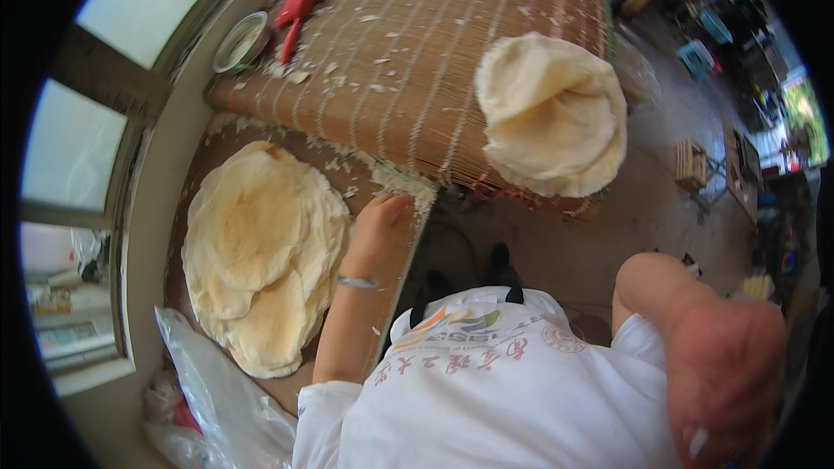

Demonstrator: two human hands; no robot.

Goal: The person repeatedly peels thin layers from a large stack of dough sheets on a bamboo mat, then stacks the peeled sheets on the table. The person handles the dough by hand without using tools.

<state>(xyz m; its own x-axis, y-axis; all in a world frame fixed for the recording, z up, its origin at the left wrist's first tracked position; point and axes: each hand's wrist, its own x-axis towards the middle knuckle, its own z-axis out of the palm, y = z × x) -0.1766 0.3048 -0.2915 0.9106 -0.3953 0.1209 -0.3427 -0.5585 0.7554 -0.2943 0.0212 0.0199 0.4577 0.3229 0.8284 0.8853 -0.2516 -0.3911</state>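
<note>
My left hand [384,215] rests with curled fingers on the crumb-strewn corner of a brown board [354,175]. I see nothing held in it. A metal bangle [357,282] circles that wrist. Beside it lies a stack of thin, pale round flatbreads [261,252], overlapping unevenly. My right arm is bent up close to the camera, and my right hand [728,373] is large and blurred at the lower right; its fingers cannot be made out. Ahead, another pale flatbread [556,117], folded and wrinkled on top, lies at the right front edge of a slatted mat [408,52].
A red brush-like tool [298,13] and a clear round tub [243,42] sit at the mat's far left. Flakes are scattered over the mat. A clear plastic bag [221,382] lies at the lower left, near the windows. A wooden crate [691,164] stands on the floor at right.
</note>
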